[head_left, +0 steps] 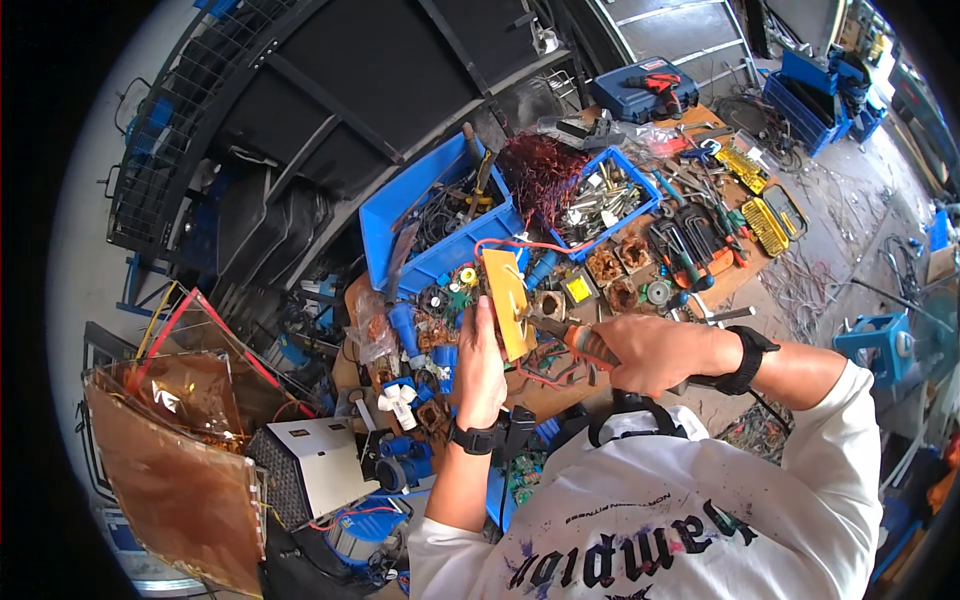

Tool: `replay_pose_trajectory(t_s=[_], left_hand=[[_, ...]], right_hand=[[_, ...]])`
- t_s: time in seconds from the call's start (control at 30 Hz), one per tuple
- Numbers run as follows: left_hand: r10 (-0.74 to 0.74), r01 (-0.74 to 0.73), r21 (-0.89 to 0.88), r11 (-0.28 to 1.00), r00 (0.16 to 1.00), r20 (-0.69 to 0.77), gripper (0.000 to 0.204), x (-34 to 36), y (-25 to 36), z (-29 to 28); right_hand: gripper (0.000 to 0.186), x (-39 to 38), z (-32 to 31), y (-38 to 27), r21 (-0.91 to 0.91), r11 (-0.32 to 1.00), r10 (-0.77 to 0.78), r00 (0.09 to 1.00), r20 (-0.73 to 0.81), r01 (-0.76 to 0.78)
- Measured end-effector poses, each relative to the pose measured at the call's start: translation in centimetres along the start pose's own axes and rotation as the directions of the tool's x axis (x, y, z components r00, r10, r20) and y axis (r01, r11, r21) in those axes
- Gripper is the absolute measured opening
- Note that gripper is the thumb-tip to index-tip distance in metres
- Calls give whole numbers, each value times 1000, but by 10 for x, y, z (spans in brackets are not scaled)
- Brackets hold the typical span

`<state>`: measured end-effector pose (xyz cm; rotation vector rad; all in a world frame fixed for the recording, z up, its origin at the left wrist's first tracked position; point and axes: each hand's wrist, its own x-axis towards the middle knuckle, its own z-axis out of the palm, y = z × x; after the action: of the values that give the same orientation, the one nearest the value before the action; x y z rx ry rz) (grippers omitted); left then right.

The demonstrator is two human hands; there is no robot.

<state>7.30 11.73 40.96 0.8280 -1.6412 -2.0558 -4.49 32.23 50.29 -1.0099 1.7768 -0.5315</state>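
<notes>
My left hand (480, 362) is closed on the edge of a flat yellow board (507, 303), held tilted above the bench. A red wire (520, 243) loops near the board's top toward the bolt bin. My right hand (652, 352) grips an orange-handled tool (592, 345), and its dark metal end reaches the board's right side. Whether that end is pliers or another tool I cannot make out. Around the board lie blue connectors (403, 328), copper coil parts (605, 265) and a yellow-topped square part (578, 288).
Behind are a blue bin with cables (440, 250), a blue tray of bolts (605, 205) and a tangle of dark red wire (540, 178). Hand tools (690, 245), yellow bit sets (765, 225) and a red drill (662, 88) on a blue case lie right. A white panel (322, 465) leans left.
</notes>
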Motion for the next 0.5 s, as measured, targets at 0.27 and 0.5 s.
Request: replay_pose_trajectory(t_s=[0.27, 0.5], left_hand=[[-3, 4, 42, 999, 1000, -29, 39, -15, -5, 13], [-50, 48, -43, 998, 997, -64, 41, -26, -8, 20]], right_hand=[[19, -4, -7, 17, -50, 995, -88, 995, 54, 91], [17, -16, -15, 15, -82, 993, -80, 995, 58, 84]])
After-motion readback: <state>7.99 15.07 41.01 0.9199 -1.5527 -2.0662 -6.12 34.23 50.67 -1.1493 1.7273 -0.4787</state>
